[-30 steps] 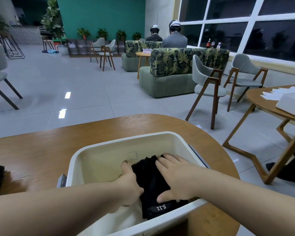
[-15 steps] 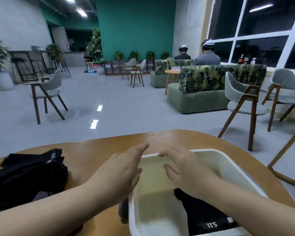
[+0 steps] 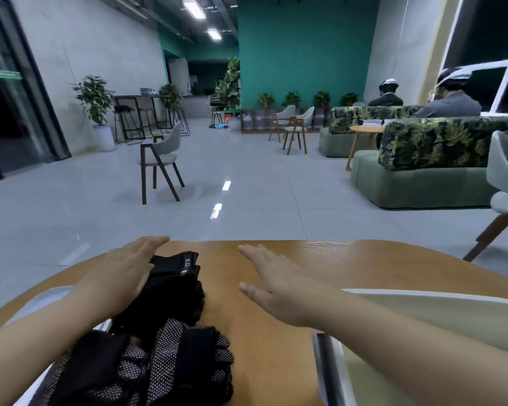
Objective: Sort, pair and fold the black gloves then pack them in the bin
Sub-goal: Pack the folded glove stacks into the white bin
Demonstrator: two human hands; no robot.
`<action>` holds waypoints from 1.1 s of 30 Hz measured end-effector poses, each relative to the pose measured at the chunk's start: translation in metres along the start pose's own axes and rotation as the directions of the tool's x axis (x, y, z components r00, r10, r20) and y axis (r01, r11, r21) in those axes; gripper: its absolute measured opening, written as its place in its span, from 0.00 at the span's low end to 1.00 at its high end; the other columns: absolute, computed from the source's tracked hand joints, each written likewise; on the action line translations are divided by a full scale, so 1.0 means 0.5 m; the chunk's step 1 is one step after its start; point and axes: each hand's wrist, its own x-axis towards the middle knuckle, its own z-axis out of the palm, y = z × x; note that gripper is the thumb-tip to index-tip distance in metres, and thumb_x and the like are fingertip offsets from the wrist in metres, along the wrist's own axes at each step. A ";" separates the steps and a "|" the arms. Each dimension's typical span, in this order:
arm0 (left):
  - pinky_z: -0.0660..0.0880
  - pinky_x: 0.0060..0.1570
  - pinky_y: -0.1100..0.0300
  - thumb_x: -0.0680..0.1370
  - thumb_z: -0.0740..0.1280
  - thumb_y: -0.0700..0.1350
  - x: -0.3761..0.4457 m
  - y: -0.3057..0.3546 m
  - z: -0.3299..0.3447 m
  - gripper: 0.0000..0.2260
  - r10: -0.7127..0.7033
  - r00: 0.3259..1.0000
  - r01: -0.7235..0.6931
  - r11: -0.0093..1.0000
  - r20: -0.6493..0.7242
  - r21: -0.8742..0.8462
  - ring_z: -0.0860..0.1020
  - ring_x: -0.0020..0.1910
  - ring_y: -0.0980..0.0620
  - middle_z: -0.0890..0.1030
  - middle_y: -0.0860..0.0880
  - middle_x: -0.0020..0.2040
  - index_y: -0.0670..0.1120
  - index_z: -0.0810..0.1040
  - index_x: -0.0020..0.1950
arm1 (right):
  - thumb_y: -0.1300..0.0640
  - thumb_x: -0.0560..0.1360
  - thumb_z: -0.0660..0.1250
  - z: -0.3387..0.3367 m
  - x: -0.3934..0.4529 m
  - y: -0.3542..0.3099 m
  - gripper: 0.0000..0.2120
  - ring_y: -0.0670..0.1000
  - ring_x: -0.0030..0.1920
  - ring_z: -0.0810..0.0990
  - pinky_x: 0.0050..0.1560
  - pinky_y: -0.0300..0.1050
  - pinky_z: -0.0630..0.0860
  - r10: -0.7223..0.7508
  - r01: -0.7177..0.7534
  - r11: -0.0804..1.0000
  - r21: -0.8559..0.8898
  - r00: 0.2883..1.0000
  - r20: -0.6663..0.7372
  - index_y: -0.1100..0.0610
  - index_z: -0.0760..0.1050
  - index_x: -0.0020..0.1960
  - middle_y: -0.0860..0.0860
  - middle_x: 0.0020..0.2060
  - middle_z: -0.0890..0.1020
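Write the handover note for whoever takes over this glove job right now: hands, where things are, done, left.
Left hand: open, fingers straight, at the left side of the pile of black gloves; grips nothing.
Right hand: open, flat above the bare wooden table, holding nothing.
Things: the gloves lie heaped at the left on the table, dotted palms showing on the near ones. The white bin stands at the right; its inside is hidden in this view, so its contents cannot be told.
Done: cannot be confirmed from this view.
Left: the pile still needs sorting, pairing, folding and packing into the bin.
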 end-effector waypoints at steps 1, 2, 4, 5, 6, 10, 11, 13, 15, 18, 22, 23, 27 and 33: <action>0.75 0.53 0.49 0.75 0.67 0.36 0.000 -0.028 0.012 0.25 -0.059 0.998 0.059 0.997 0.009 -0.052 0.78 0.56 0.42 0.76 0.46 0.64 0.48 0.66 0.70 | 0.44 0.81 0.52 0.002 0.018 -0.010 0.29 0.43 0.76 0.44 0.76 0.48 0.44 -0.006 0.006 1.000 0.017 1.000 0.009 0.46 0.42 0.77 0.43 0.77 0.48; 0.71 0.59 0.49 0.76 0.65 0.37 0.000 -0.053 0.025 0.24 -0.135 0.991 0.135 0.986 0.012 -0.102 0.75 0.61 0.43 0.73 0.46 0.66 0.46 0.66 0.71 | 0.44 0.81 0.53 0.005 0.036 -0.020 0.29 0.44 0.76 0.45 0.76 0.49 0.45 -0.006 0.006 0.999 0.034 1.000 0.018 0.46 0.42 0.77 0.43 0.77 0.49; 0.64 0.67 0.51 0.78 0.62 0.38 -0.001 -0.088 0.050 0.23 -0.342 0.938 0.339 0.886 0.048 -0.317 0.68 0.68 0.45 0.68 0.45 0.70 0.44 0.63 0.73 | 0.44 0.81 0.54 0.016 0.075 -0.038 0.30 0.46 0.76 0.49 0.76 0.51 0.48 -0.005 0.003 0.998 0.062 1.000 0.030 0.47 0.43 0.77 0.43 0.77 0.50; 0.64 0.67 0.51 0.79 0.61 0.40 0.000 -0.098 0.062 0.23 -0.474 0.876 0.459 0.767 0.087 -0.449 0.67 0.68 0.45 0.67 0.44 0.71 0.44 0.61 0.74 | 0.44 0.81 0.54 0.024 0.095 -0.047 0.30 0.46 0.76 0.49 0.76 0.52 0.49 -0.007 0.004 0.997 0.072 0.999 0.034 0.47 0.44 0.77 0.44 0.77 0.50; 0.65 0.65 0.51 0.80 0.60 0.43 0.002 -0.102 0.070 0.23 -0.582 0.801 0.554 0.629 0.142 -0.545 0.68 0.67 0.44 0.67 0.43 0.70 0.43 0.59 0.74 | 0.44 0.81 0.54 0.033 0.117 -0.056 0.30 0.47 0.76 0.50 0.76 0.53 0.50 -0.008 0.005 0.997 0.079 0.999 0.040 0.48 0.44 0.77 0.45 0.77 0.50; 0.68 0.54 0.51 0.79 0.59 0.54 0.011 -0.091 0.097 0.26 -0.779 0.482 0.749 0.128 0.402 -0.650 0.72 0.55 0.41 0.72 0.41 0.61 0.40 0.59 0.71 | 0.44 0.81 0.53 0.075 0.210 -0.093 0.30 0.50 0.76 0.51 0.75 0.56 0.51 0.012 -0.014 0.998 0.067 0.999 0.035 0.52 0.46 0.77 0.48 0.76 0.53; 0.66 0.54 0.52 0.80 0.59 0.55 0.011 -0.084 0.099 0.27 -0.775 0.450 0.780 0.098 0.444 -0.618 0.71 0.57 0.40 0.70 0.41 0.62 0.41 0.57 0.72 | 0.44 0.81 0.53 0.083 0.231 -0.104 0.30 0.51 0.76 0.51 0.75 0.56 0.49 0.017 -0.019 0.998 0.062 1.000 0.023 0.53 0.47 0.77 0.49 0.76 0.54; 0.66 0.54 0.53 0.81 0.57 0.55 0.002 -0.081 0.113 0.29 -0.730 0.485 0.817 0.180 0.482 -0.548 0.70 0.62 0.38 0.67 0.39 0.69 0.44 0.50 0.76 | 0.47 0.82 0.51 0.097 0.267 -0.127 0.28 0.51 0.76 0.48 0.75 0.53 0.47 0.008 -0.007 0.999 0.045 1.000 -0.013 0.54 0.47 0.77 0.50 0.76 0.53; 0.66 0.54 0.55 0.81 0.57 0.53 -0.007 -0.083 0.123 0.30 -0.692 0.512 0.828 0.240 0.509 -0.507 0.70 0.64 0.38 0.65 0.38 0.71 0.45 0.45 0.77 | 0.50 0.83 0.50 0.114 0.298 -0.148 0.26 0.53 0.76 0.49 0.73 0.49 0.47 -0.015 0.017 0.999 0.045 0.998 -0.053 0.55 0.47 0.77 0.51 0.76 0.54; 0.67 0.61 0.52 0.82 0.57 0.51 -0.015 -0.096 0.129 0.30 -0.664 0.512 0.845 0.273 0.545 -0.460 0.70 0.65 0.38 0.65 0.38 0.72 0.47 0.43 0.77 | 0.54 0.83 0.51 0.158 0.333 -0.162 0.25 0.55 0.74 0.55 0.72 0.49 0.54 -0.011 0.018 0.994 0.108 0.998 -0.065 0.57 0.50 0.77 0.53 0.75 0.57; 0.69 0.60 0.53 0.81 0.59 0.49 -0.031 -0.117 0.139 0.33 -0.610 0.511 0.848 0.238 0.606 -0.474 0.72 0.61 0.42 0.66 0.39 0.71 0.48 0.40 0.77 | 0.53 0.82 0.50 0.249 0.336 -0.141 0.27 0.53 0.76 0.48 0.74 0.47 0.45 0.026 -0.033 0.993 0.111 0.998 0.066 0.57 0.45 0.77 0.52 0.77 0.53; 0.70 0.61 0.52 0.80 0.60 0.49 -0.034 -0.121 0.143 0.35 -0.588 0.508 0.847 0.208 0.630 -0.489 0.73 0.61 0.42 0.67 0.39 0.71 0.48 0.39 0.77 | 0.52 0.82 0.49 0.268 0.332 -0.133 0.27 0.51 0.77 0.44 0.74 0.46 0.40 0.028 -0.035 0.996 0.085 0.996 0.082 0.56 0.43 0.78 0.51 0.77 0.50; 0.78 0.52 0.48 0.77 0.67 0.51 -0.037 -0.128 0.144 0.39 -0.508 0.456 0.857 0.030 0.731 -0.514 0.78 0.55 0.41 0.69 0.39 0.67 0.50 0.42 0.76 | 0.51 0.82 0.47 0.292 0.326 -0.104 0.29 0.47 0.76 0.38 0.73 0.44 0.35 0.055 -0.066 0.989 0.132 0.995 0.087 0.54 0.37 0.77 0.47 0.77 0.43; 0.79 0.45 0.49 0.72 0.73 0.50 -0.025 -0.115 0.139 0.46 -0.430 0.400 0.884 -0.052 0.810 -0.465 0.77 0.52 0.41 0.67 0.38 0.67 0.52 0.40 0.76 | 0.50 0.82 0.48 0.289 0.316 -0.067 0.29 0.45 0.75 0.36 0.72 0.43 0.35 0.078 -0.101 0.976 0.195 0.990 0.118 0.52 0.36 0.77 0.45 0.77 0.41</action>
